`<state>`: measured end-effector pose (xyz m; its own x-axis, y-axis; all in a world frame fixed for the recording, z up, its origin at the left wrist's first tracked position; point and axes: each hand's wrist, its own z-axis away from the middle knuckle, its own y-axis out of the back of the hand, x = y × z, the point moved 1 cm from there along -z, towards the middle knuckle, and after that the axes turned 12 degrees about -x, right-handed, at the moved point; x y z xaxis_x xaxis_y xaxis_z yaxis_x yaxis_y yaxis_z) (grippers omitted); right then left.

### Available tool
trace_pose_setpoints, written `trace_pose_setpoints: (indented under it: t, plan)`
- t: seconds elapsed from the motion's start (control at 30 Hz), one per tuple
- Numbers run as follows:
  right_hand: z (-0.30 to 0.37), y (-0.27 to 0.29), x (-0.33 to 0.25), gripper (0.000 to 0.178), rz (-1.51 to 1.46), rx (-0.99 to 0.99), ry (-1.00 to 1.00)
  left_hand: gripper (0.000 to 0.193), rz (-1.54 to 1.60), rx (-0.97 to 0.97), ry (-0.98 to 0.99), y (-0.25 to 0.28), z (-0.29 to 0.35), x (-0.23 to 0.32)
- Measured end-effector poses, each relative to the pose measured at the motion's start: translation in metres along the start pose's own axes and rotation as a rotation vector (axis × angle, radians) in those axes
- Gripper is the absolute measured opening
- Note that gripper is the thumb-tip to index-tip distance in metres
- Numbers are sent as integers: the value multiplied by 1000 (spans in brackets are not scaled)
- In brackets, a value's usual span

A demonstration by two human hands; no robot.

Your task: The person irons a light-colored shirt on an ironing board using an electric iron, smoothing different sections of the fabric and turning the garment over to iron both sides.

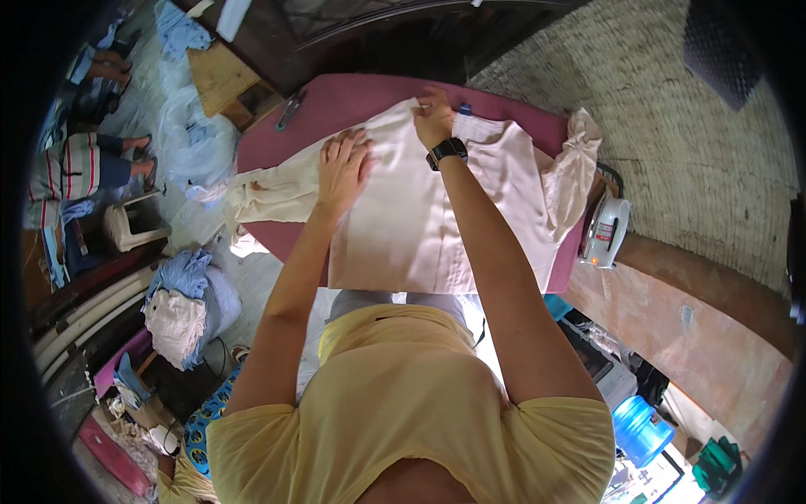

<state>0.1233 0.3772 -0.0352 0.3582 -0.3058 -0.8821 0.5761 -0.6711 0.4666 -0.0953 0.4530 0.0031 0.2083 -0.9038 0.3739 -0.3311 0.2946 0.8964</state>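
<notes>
A cream long-sleeved blouse (390,227) lies spread over a maroon padded ironing board (336,97). Its collar (487,128) points to the far side, and one sleeve (277,189) stretches out to the left. The other sleeve (579,160) is bunched at the right. My left hand (344,164) rests flat on the cloth near the left shoulder, fingers spread. At the far edge by the collar, my right hand (434,118), with a dark watch on its wrist, has its fingers curled on the fabric and seems to pinch it.
A white iron (606,231) with a lit orange lamp stands at the board's right end. Small metal snips (290,111) lie at its far left. Piled clothes (180,307) and a plastic stool (134,223) are on the left, near other people (92,164). A blue water jug (642,428) stands lower right.
</notes>
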Motion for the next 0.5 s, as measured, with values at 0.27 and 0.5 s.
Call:
trace_pose_setpoints:
  t: [0.27, 0.5]
  plan:
    - [19, 230, 66, 25, 677, 63, 190, 28, 191, 181, 16, -4, -76, 69]
    - [75, 300, 92, 27, 795, -120, 47, 35, 364, -119, 105, -111, -175, 189]
